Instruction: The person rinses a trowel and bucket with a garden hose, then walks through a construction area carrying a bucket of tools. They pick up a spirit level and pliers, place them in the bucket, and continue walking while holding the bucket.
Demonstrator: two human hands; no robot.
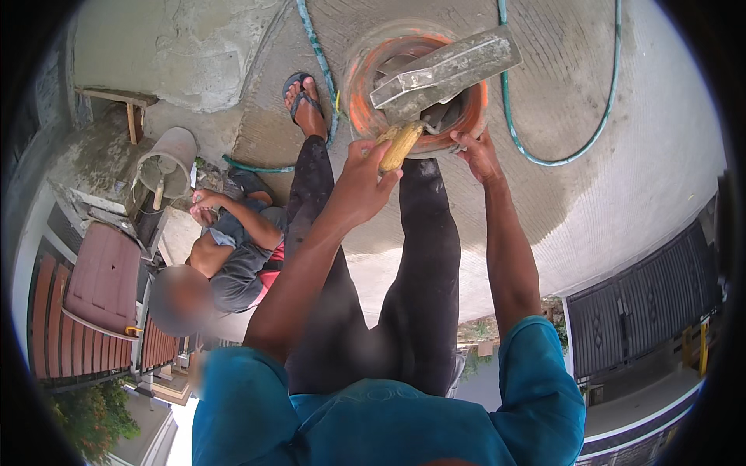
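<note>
A round orange bucket (360, 102), caked with cement, stands at the top centre, in front of my legs. My left hand (367, 180) is closed around a yellow handle (402, 147) with a bent metal shank, apparently a trowel's; a second yellow piece shows beside it. At the bucket's near right rim, the fingers of my right hand (479, 152) grip the edge. A long, cement-crusted metal tool (454, 67) lies across the bucket's mouth and sticks out past its right side. More grey tools sit inside, partly hidden.
A green hose (524, 148) loops over the concrete floor on the right, another length lies left. A co-worker (245, 268) sits at left, near a tilted grey bucket (178, 148) with a trowel (158, 192). A small wooden stand (131, 102) and a dark metal gate (647, 297) are farther out.
</note>
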